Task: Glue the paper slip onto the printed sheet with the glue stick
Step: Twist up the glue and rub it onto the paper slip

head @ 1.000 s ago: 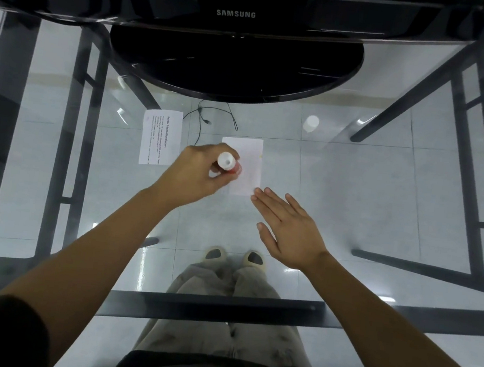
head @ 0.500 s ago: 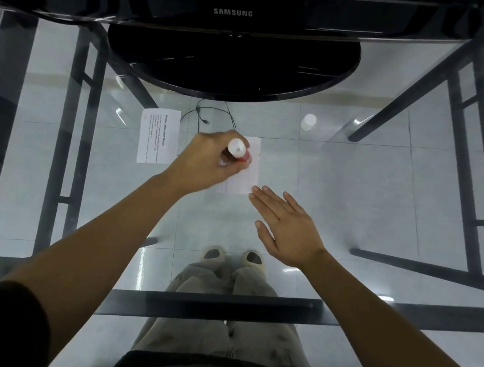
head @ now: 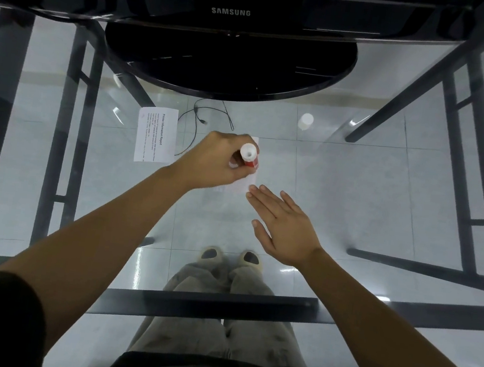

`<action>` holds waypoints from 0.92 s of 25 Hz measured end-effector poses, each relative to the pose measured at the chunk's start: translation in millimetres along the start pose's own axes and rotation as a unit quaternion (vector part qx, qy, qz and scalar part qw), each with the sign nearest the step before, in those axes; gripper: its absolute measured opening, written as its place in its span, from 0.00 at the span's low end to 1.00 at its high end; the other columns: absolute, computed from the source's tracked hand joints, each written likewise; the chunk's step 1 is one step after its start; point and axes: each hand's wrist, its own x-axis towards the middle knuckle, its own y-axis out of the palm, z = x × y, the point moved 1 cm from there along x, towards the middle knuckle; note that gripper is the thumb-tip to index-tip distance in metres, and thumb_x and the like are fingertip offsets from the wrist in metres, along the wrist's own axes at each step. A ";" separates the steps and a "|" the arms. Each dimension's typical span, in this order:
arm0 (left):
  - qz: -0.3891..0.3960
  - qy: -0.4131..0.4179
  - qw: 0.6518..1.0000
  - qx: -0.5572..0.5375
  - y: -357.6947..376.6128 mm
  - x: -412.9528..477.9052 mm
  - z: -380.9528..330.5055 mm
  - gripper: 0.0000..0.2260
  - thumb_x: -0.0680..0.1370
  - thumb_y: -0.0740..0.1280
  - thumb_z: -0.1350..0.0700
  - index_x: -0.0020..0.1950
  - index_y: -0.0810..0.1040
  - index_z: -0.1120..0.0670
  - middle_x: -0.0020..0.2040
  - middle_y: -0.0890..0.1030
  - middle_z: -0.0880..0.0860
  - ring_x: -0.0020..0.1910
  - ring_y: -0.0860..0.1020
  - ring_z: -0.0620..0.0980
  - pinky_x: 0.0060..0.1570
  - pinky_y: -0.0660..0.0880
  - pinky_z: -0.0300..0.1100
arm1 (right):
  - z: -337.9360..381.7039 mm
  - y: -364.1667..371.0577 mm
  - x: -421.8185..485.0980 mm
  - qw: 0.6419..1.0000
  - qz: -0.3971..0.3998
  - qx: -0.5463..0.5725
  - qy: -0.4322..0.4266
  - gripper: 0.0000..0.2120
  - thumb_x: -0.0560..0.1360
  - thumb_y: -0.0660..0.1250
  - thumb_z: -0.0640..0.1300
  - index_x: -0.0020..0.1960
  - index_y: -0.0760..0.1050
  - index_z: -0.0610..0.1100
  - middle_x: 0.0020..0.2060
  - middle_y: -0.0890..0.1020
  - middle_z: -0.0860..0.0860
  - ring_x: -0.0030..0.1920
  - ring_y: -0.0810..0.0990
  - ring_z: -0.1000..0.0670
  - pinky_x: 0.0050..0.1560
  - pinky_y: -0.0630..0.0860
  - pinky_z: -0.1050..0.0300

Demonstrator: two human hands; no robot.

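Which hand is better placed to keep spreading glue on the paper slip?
The left hand: it already grips the glue stick over the paper slip. The right hand lies flat, steadying the slip's near corner.

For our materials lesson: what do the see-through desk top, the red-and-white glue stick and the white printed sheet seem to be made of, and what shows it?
Clear desk top: glass, glossy; floor tiles and feet show through, with light glints.
Red-and-white glue stick in the left hand: probably plastic, smooth and opaque.
White printed sheet: paper, matte, thin, lying flat, with black print.
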 end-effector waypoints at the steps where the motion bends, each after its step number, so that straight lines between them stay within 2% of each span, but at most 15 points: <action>1: 0.002 -0.005 1.000 0.001 -0.5 1.6 0.8 0.10 0.71 0.73 0.55 0.49 0.78 0.57 0.41 0.83 0.53 0.37 0.79 0.46 0.39 0.68 0.23 | -0.1 0.2 0.2 1.000 0.000 0.000 0.000 0.24 0.79 0.52 0.52 0.72 0.61 0.44 0.71 0.66 0.48 0.72 0.61 0.49 0.72 0.50 0.49; 3: -0.021 -0.024 0.999 0.005 -4.4 10.6 4.2 0.10 0.72 0.72 0.55 0.50 0.77 0.57 0.42 0.83 0.54 0.38 0.79 0.48 0.38 0.67 0.24 | -0.6 0.4 -0.4 1.000 -0.001 -0.004 0.000 0.24 0.79 0.52 0.51 0.72 0.61 0.44 0.71 0.65 0.48 0.72 0.60 0.49 0.72 0.50 0.49; 7: -0.080 -0.034 0.996 -0.016 -10.9 16.3 5.4 0.10 0.72 0.72 0.57 0.50 0.77 0.59 0.43 0.82 0.54 0.38 0.76 0.46 0.39 0.67 0.20 | -0.1 1.0 -1.3 1.000 0.001 -0.011 -0.001 0.24 0.79 0.53 0.51 0.72 0.60 0.44 0.71 0.65 0.48 0.72 0.61 0.49 0.72 0.52 0.50; 13: 0.013 -0.006 1.000 -0.012 3.8 -8.7 -3.9 0.09 0.72 0.72 0.55 0.50 0.78 0.56 0.44 0.83 0.53 0.41 0.79 0.48 0.42 0.72 0.34 | -0.1 -0.1 -1.1 1.000 -0.007 -0.011 -0.002 0.23 0.79 0.54 0.50 0.72 0.62 0.43 0.71 0.67 0.47 0.72 0.62 0.48 0.72 0.54 0.48; 15: -0.002 -0.020 1.000 -0.007 0.1 1.8 -1.3 0.11 0.72 0.72 0.55 0.51 0.77 0.57 0.45 0.83 0.54 0.41 0.79 0.49 0.43 0.72 0.33 | 0.3 -0.3 -1.5 1.000 -0.005 -0.013 -0.003 0.23 0.79 0.54 0.50 0.72 0.62 0.43 0.71 0.66 0.47 0.72 0.62 0.49 0.72 0.55 0.48; 18: -0.047 -0.025 0.998 -0.018 -7.6 8.6 1.8 0.11 0.72 0.72 0.55 0.51 0.77 0.57 0.45 0.83 0.53 0.39 0.78 0.46 0.41 0.70 0.24 | 0.3 -0.6 -1.4 1.000 0.008 -0.011 0.001 0.24 0.79 0.52 0.51 0.73 0.60 0.44 0.72 0.65 0.48 0.73 0.60 0.49 0.73 0.54 0.48; 21: -0.002 0.001 1.000 -0.027 -5.5 -14.9 -0.8 0.10 0.71 0.73 0.55 0.49 0.78 0.56 0.43 0.83 0.52 0.39 0.79 0.46 0.42 0.76 0.34 | 0.0 -0.2 -1.1 1.000 0.015 -0.010 0.001 0.24 0.79 0.51 0.52 0.73 0.59 0.45 0.72 0.64 0.48 0.73 0.59 0.50 0.73 0.53 0.49; 23: 0.031 0.014 0.999 -0.019 -2.6 -25.7 -0.8 0.10 0.72 0.72 0.55 0.50 0.78 0.56 0.44 0.82 0.52 0.39 0.78 0.47 0.42 0.73 0.33 | 0.6 -1.0 -1.2 1.000 0.007 -0.007 0.000 0.24 0.79 0.50 0.52 0.72 0.60 0.44 0.72 0.65 0.48 0.72 0.60 0.48 0.72 0.55 0.48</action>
